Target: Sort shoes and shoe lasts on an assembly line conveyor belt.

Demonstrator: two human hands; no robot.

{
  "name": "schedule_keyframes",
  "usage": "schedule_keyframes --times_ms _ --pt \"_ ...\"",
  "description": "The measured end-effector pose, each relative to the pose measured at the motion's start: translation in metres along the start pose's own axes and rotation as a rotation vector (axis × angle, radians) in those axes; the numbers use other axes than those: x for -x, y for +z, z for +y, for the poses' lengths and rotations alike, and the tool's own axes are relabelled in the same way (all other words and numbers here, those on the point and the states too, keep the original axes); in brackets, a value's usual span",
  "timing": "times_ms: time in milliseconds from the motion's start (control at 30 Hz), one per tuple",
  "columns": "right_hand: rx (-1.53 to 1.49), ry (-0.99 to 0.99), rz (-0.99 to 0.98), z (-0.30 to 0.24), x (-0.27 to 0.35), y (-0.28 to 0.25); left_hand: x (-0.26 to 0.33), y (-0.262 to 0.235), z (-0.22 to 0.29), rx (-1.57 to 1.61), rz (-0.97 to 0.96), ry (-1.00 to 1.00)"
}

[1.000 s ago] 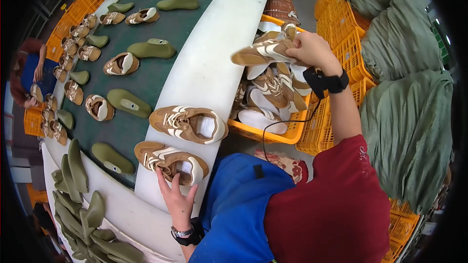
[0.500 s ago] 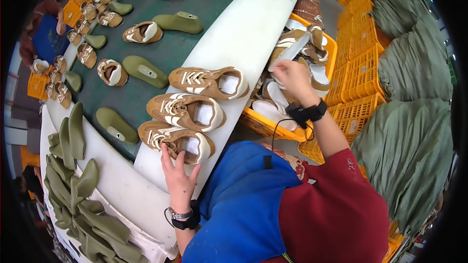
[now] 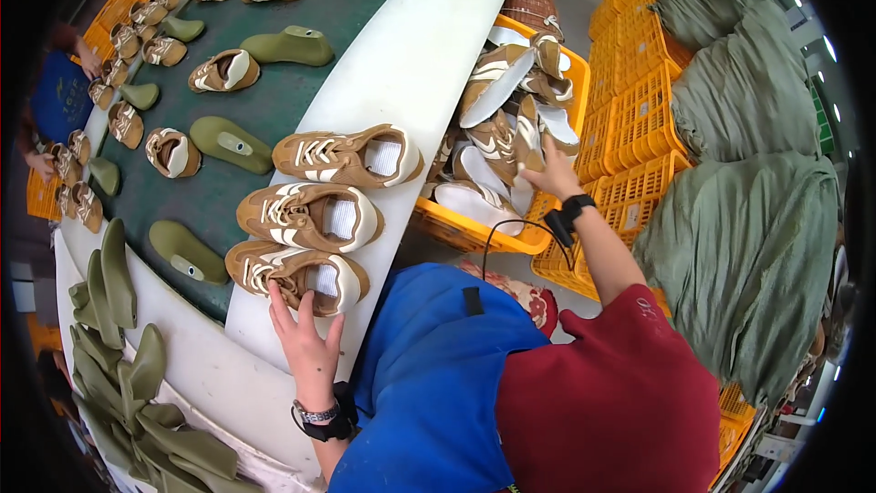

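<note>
Three brown sneakers with cream stripes and laces stand in a row on the white table edge: a far sneaker, a middle sneaker and a near sneaker. My left hand is open, its spread fingertips against the side of the near sneaker. To the right, my right hand reaches into an orange crate full of brown shoes. Its thumb and fingers close around a brown shoe there. A shoe with its pale sole turned up lies beside it.
A green belt carries sneakers and olive shoe lasts. More lasts are heaped at lower left. Stacked orange crates and green cloth covers line the right. A person in a blue apron works across the belt.
My right hand has let go of a pale-soled shoe, which now lies in the crate, and moved nearer to another shoe. My left hand stays at the near sneaker. The view has shifted right.
</note>
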State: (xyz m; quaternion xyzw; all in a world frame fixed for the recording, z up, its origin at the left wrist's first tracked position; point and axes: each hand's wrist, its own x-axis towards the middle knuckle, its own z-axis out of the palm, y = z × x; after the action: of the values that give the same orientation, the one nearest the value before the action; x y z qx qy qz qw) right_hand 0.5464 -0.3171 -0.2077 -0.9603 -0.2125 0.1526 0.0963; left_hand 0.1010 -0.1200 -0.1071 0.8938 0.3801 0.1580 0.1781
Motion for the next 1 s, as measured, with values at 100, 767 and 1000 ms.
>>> schedule_keyframes --times_ms 100,767,1000 --pt "-0.069 0.071 0.013 -0.013 -0.010 0.048 -0.001 -0.001 0.003 0.013 -0.029 -0.018" --pt "-1.597 -0.204 -0.483 -0.147 -0.031 -0.066 0.002 0.001 0.003 0.060 0.008 -0.031" --pt "-0.994 -0.324 -0.765 -0.197 -0.049 -0.046 0.011 -0.003 0.000 -0.014 -0.008 -0.092"
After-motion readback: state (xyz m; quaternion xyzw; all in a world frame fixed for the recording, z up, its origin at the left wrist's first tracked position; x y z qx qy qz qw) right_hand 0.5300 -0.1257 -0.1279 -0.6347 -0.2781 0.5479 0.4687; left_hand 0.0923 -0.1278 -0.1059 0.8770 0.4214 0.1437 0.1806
